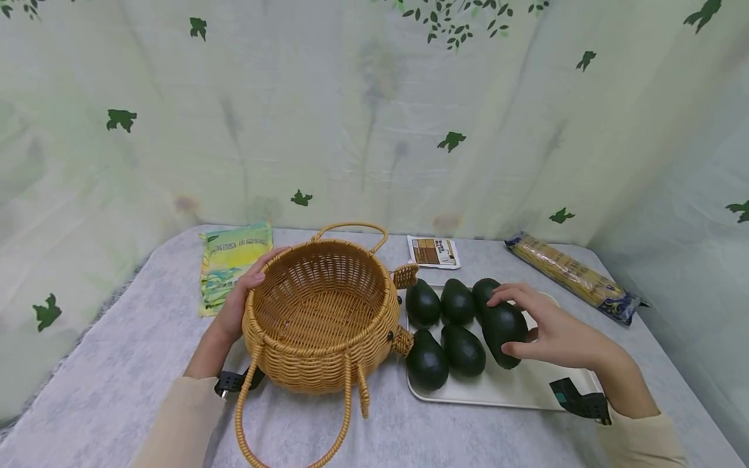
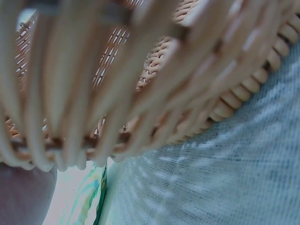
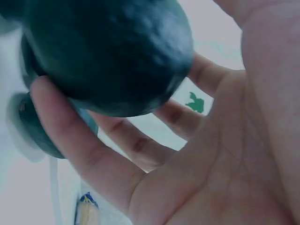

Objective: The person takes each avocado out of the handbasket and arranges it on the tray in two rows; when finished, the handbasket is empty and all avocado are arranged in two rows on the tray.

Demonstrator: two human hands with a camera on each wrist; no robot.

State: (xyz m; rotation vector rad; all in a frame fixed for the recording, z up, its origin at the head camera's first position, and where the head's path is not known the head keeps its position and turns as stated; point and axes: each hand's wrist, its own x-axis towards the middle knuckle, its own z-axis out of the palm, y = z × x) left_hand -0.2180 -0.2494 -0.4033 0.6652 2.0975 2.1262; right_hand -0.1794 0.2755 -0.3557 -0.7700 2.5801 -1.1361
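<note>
Right hand grip curls round one avocado above the tray. Left hand grips the basket rim, probably steadying it beside the tray.

Table: wearing a pale grey cloth.
Basket: sitting near the middle.
Tray: lying just right of the basket.
Green packet: lying at back left.
Small packet: lying behind the tray.
Long packet: lying at back right.
</note>
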